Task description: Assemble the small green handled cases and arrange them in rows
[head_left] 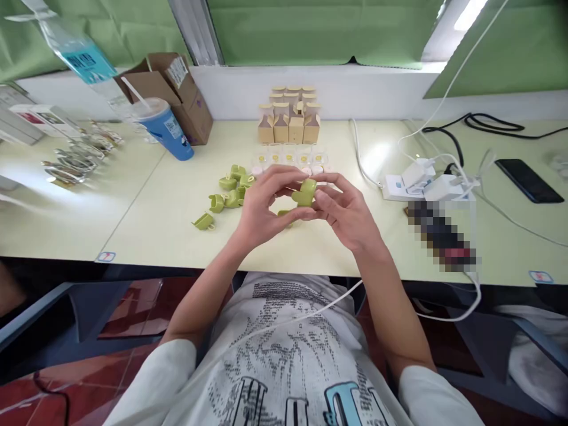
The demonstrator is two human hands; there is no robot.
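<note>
A small green cup-shaped plastic piece (306, 194) is held up above the table between my two hands. My left hand (261, 207) grips it from the left, thumb below and fingers above. On its right side, the thumb and fingers of my right hand (348, 213) close on the same piece. Partly hidden by my left hand, another green piece (284, 214) shows beneath. Several similar green pieces (231, 199) with small pale loops lie loosely to the left of my left hand, and one (204, 222) sits apart nearer the front edge.
Behind my hands stand a row of clear trays with yellow bits (289, 158) and several opened small cartons (288, 127). A blue cup (171, 133), a bottle (91, 65) and a brown box (195, 112) are at left. A power strip (399, 188), cables and a phone (529, 180) lie right.
</note>
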